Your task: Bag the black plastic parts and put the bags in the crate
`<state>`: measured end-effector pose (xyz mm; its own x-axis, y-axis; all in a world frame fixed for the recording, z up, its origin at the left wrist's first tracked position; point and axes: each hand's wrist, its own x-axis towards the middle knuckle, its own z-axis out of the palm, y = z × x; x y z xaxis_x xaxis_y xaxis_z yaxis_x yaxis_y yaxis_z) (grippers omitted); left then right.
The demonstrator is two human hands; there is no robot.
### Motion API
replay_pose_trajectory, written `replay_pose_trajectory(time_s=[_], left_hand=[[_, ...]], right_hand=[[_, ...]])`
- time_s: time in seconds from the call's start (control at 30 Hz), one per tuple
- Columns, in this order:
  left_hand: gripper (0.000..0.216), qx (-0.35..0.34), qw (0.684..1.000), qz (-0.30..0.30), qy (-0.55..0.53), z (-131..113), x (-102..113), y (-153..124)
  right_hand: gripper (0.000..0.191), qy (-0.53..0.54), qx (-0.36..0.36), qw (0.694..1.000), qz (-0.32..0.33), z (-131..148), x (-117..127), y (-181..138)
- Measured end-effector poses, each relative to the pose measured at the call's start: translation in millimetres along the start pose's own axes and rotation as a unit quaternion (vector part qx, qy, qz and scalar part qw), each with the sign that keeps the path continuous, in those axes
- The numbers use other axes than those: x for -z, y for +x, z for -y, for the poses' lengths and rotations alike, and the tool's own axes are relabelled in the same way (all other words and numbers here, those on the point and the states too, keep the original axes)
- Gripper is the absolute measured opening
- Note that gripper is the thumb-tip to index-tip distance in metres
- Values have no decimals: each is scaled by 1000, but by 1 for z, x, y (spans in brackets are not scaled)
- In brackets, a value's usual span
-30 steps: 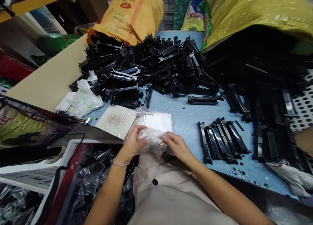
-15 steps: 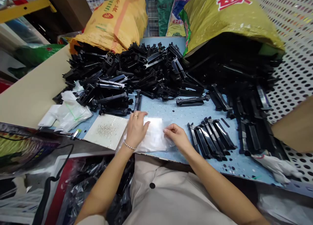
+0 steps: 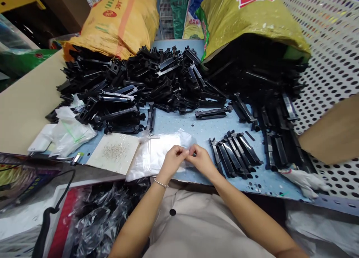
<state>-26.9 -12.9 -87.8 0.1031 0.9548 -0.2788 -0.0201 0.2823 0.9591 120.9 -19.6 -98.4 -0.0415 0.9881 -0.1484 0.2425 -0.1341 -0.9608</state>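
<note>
A stack of clear plastic bags (image 3: pixel 153 153) lies flat at the front edge of the blue table. Over its right end my left hand (image 3: pixel 175 159) and my right hand (image 3: pixel 199 159) meet, both with fingers pinched together on the edge of a plastic bag. The fingertips of the two hands almost touch. Just right of my right hand, several long black plastic parts (image 3: pixel 234 155) lie side by side in a slanted row. On the left of the bags is a pale board (image 3: pixel 98 157) with a scatter of tiny metal pieces (image 3: pixel 114 151).
A large heap of black parts (image 3: pixel 168 78) spreads across the back, below an orange sack (image 3: pixel 131 22) and a yellow-green sack (image 3: pixel 252 18). More black parts, a white glove (image 3: pixel 305 179) and a cardboard piece (image 3: pixel 333 131) are at right. A crumpled bag (image 3: pixel 70 131) lies left.
My left hand has moved right from the far side of the bag stack and now pinches beside my right hand. The camera view has shifted slightly.
</note>
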Motion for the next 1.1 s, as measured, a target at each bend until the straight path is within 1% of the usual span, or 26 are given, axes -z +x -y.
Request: replay_pose_trajectory(time_s=[0.07,0.13,0.2,0.27,0.33,0.37,0.4,0.47,0.5,0.53,0.57,0.6,0.63,0.7,0.73,0.77,0.8,0.83,0.87,0.93,0.97,1.0,1.03,1.1], left_hand=[[28,-7,1000,-10,2,2,-1,3],[25,-12,999,-33,-8,5,-1,5],[21,-19,998,-53,-8,9,-1,5],[17,-50,996,-77,-1,12,-1,3],[8,-118,988,-93,37,13,-1,0],[2,-161,980,-90,74,12,0,-1],[9,-200,969,-77,119,11,0,-3],[23,-249,946,-40,205,7,0,-5],[25,-256,937,-25,235,5,0,-5],[25,-255,933,-15,254,3,-1,-5],[24,-249,932,-11,264,2,-2,-4],[23,-241,932,-10,270,1,-3,-4],[23,-234,934,-11,272,1,-5,-2],[25,-224,937,-11,267,2,-7,0],[26,-221,939,-12,263,2,-9,1],[27,-216,942,-14,256,3,-10,3],[27,-210,946,-16,246,4,-11,4],[25,-203,950,-19,235,4,-13,5],[23,-198,954,-23,224,4,-14,6],[20,-196,959,-30,204,4,-18,8],[20,-199,959,-30,200,4,-22,9],[21,-205,958,-27,199,4,-26,11],[24,-212,956,-20,202,5,-30,12],[32,-236,949,6,208,6,-41,14]], right_hand=[[37,-15,6,1000,15,-1,2,-1],[40,-7,11,1000,27,-1,9,-2],[39,-20,28,999,18,0,20,-5],[34,-74,49,996,-5,4,37,-11],[29,-178,61,981,-35,8,56,-22],[27,-250,61,965,-50,10,66,-29],[26,-331,59,940,-62,10,75,-38],[21,-485,56,870,-68,11,90,-57],[19,-544,58,835,-63,10,95,-66],[18,-587,62,806,-52,9,97,-75],[21,-615,66,784,-42,8,98,-82],[27,-633,67,771,-34,7,97,-87],[32,-642,62,764,-29,6,94,-89],[40,-642,37,765,-25,2,89,-86],[43,-634,18,773,-26,0,87,-82],[45,-617,-1,786,-30,-3,87,-76],[48,-586,-17,809,-35,-4,89,-70],[50,-539,-29,841,-40,-5,92,-65],[51,-471,-40,880,-45,-3,98,-62],[51,-273,-60,959,-53,5,112,-63],[52,-154,-76,984,-53,12,119,-69],[53,-36,-104,993,-44,19,123,-78],[56,71,-142,987,-25,26,125,-88],[60,231,-216,949,22,37,119,-108]])
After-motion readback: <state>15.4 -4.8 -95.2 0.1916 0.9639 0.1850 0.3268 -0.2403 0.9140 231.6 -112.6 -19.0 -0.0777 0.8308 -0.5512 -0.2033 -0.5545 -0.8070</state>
